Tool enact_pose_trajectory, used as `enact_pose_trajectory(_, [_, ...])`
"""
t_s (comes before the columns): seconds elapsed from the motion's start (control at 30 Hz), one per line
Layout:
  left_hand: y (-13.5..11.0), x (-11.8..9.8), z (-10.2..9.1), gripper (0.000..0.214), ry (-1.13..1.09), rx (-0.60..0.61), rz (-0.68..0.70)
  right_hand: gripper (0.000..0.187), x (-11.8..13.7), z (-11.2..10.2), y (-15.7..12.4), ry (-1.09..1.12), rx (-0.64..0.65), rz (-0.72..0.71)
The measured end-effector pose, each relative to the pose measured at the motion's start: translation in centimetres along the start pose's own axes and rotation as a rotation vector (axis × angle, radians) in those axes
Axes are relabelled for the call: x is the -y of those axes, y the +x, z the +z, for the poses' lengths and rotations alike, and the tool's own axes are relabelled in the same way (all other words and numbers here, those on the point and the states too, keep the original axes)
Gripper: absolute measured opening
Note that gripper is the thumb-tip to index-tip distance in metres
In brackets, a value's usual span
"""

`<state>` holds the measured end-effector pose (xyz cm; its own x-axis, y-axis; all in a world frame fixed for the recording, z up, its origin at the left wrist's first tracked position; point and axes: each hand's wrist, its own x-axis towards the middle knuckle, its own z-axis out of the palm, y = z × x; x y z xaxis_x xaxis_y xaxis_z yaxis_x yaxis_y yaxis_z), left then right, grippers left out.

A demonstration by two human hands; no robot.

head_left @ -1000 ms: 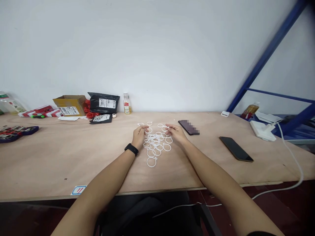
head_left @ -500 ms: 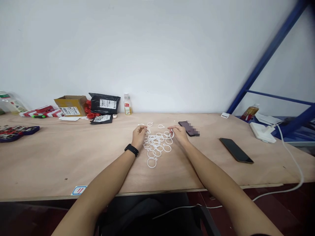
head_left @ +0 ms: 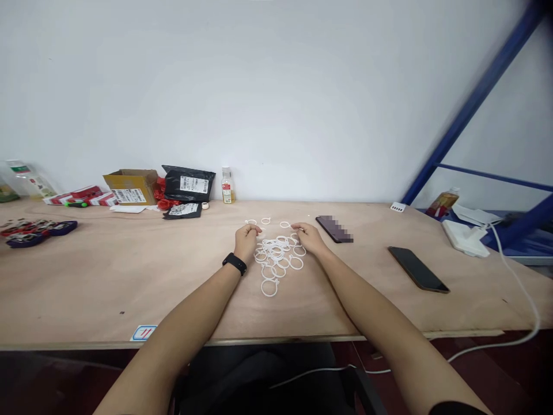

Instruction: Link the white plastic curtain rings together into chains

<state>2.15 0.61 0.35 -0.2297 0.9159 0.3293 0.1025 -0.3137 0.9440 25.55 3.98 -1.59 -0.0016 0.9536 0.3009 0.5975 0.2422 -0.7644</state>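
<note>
A loose pile of thin white plastic curtain rings (head_left: 275, 246), each with a small eyelet, lies on the wooden table between my hands. My left hand (head_left: 247, 239), wearing a black wristband (head_left: 234, 263), is at the pile's left edge with thumb and fingers pinched together. At the upper right edge, my right hand (head_left: 310, 238) is closed in a pinch too, its fingertips close to a ring. What either pinch holds is too small to make out. Three rings lie apart behind the pile, one of them a single ring (head_left: 265, 221). Another ring (head_left: 269, 287) lies nearest me.
Two phones lie to the right, a nearer black phone (head_left: 418, 269) and a farther phone (head_left: 333, 229). Along the wall stand a cardboard box (head_left: 129, 187), a black parcel bag (head_left: 189, 183) and a small bottle (head_left: 227, 185). A white cable (head_left: 514, 268) runs off the right side.
The ring that stood upright in my right fingers no longer shows clearly, nor does the one in my left. The whole view has shifted slightly; the pile looks unchanged.
</note>
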Motion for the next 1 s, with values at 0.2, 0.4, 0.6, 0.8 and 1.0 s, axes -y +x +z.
enact_pose_trajectory(0.2, [-1.2,-0.2,0.0,0.025,0.181,0.179,0.175,0.051,-1.4,-0.1,2.8,-0.413,0.179,-0.002])
enact_pose_trajectory(0.4, [-2.0,-0.5,0.1,0.029,0.552,0.493,0.290,0.042,-0.1,1.2,3.4,-0.519,0.285,-0.046])
enact_pose_trajectory(0.6, [-2.4,-0.7,0.3,0.030,0.617,0.525,0.347,0.031,1.1,1.5,1.1,-0.591,0.206,-0.080])
enact_pose_trajectory(0.8, [1.2,0.0,-0.3,0.027,0.743,0.358,0.365,0.024,1.4,0.9,0.5,-0.506,-0.011,-0.139])
enact_pose_trajectory(1.0, [7.3,2.6,-2.2,0.040,1.111,0.328,0.215,0.020,1.2,0.9,0.5,-0.361,-0.060,-0.269])
